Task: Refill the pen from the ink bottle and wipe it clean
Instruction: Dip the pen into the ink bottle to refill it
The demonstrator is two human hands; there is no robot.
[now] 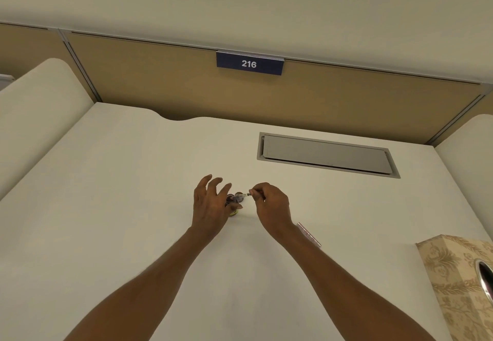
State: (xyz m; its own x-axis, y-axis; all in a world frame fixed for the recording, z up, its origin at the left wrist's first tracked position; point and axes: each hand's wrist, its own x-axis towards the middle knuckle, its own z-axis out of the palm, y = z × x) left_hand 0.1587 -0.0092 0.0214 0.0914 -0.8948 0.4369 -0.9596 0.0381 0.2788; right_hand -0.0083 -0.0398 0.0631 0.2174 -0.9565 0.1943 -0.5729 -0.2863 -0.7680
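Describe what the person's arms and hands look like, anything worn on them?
Both forearms are bare as far as the frame shows: no sleeves, no gloves. The left hand and right hand show no watch, bracelet or ring that I can make out.

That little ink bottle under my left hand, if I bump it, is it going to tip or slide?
The ink bottle looks small and squat, so it would probably slide on the smooth white desk sooner than tip. The left hand steadies one side only, fingers spread. Whether it is open I cannot tell, so treat any bump as a spill risk.
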